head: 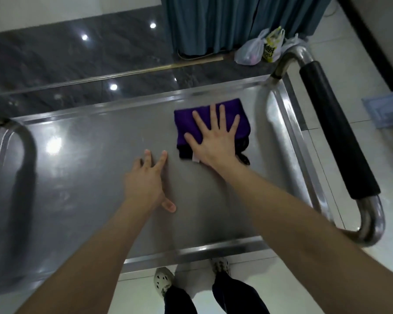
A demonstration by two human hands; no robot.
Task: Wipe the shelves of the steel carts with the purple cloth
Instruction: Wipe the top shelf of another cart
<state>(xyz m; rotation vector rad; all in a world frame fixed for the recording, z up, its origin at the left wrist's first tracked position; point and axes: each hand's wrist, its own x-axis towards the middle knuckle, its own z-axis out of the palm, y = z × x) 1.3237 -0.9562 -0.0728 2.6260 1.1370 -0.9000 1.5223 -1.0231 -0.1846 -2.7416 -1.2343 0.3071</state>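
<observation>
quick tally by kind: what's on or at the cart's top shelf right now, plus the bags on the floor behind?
Purple cloth: 1
Hands on the shelf: 2, left hand and right hand
Cart handles: 2, padded handle and bare steel handle
Plastic bags: about 3, bunched together
Total: about 8

Pale glossy floor tiles (247, 288) underfoot and to the right. Beyond, a band of dark grey polished stone floor (55, 57), reflecting small round ceiling lights (84, 37). A thin brass-coloured strip (123, 74) runs across it. Teal pleated curtain (225, 21) hangs to the floor at the far side. Translucent plastic bags (259, 49) sit at its foot. Light grey-blue flat object (386, 109) far right, blurred.
</observation>
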